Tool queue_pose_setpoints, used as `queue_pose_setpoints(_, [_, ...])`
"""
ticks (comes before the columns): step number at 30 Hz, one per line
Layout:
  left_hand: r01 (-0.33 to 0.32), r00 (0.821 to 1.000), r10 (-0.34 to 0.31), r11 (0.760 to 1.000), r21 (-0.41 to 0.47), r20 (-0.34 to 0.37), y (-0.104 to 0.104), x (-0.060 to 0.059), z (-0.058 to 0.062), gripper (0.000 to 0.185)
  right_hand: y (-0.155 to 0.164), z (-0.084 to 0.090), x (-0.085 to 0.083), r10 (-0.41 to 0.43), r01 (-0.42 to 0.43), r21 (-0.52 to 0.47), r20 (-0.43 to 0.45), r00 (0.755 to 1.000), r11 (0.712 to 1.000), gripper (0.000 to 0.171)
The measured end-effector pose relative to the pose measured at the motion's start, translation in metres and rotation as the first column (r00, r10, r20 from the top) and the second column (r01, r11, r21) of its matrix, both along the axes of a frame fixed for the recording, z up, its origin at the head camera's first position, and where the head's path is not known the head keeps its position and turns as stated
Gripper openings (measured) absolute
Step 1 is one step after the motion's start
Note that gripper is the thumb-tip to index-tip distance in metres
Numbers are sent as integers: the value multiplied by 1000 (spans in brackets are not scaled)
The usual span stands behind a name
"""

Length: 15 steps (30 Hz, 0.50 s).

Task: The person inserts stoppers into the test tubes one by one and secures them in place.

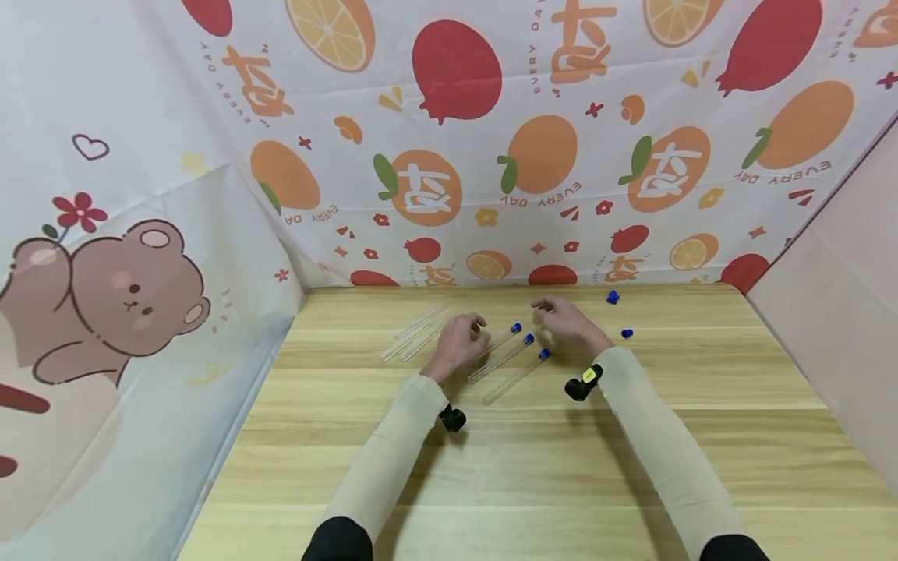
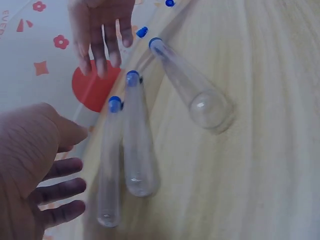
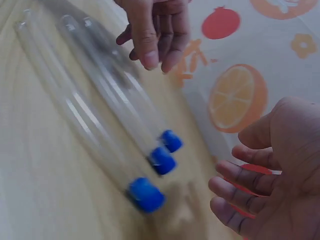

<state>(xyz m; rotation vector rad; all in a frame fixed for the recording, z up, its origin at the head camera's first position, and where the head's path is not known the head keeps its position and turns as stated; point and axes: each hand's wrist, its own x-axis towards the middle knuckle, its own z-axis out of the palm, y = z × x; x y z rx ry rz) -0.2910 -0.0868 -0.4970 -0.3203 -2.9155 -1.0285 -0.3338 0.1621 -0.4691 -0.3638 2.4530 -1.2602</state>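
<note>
Three clear test tubes with blue caps lie slantwise on the table between the hands: a near tube [image 1: 515, 378], a middle tube [image 1: 500, 361] and a far tube [image 3: 170, 141]. Beside the far one is my left hand [image 1: 459, 343], its fingers loosely bent and holding nothing. My right hand [image 1: 564, 319] hovers past the capped ends, palm inward; in the right wrist view its relaxed fingers [image 3: 240, 195] have nothing between them. Several uncapped clear tubes [image 1: 419, 343] lie left of my left hand.
Loose blue caps lie to the right of my right hand, one cap [image 1: 627, 333] nearer and a small blue clump [image 1: 613, 297] near the back edge. A fruit-print cloth [image 1: 477, 218] hangs behind the wooden table [image 1: 533, 483]. A bear-print cloth [image 1: 140, 296] lines the left side.
</note>
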Motion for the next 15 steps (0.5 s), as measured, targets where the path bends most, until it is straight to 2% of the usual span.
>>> queue_pose_setpoints(6, [-87, 994, 79, 990, -114, -76, -10, -3, 13, 29, 23, 19, 3, -20, 20, 7, -66, 998, 1000, 44])
queue_pose_setpoints(15, [-128, 988, 103, 966, -223, -118, -32, -7, 19, 28, 64, 34, 10, -79, 86, 33, -167, 983, 996, 43])
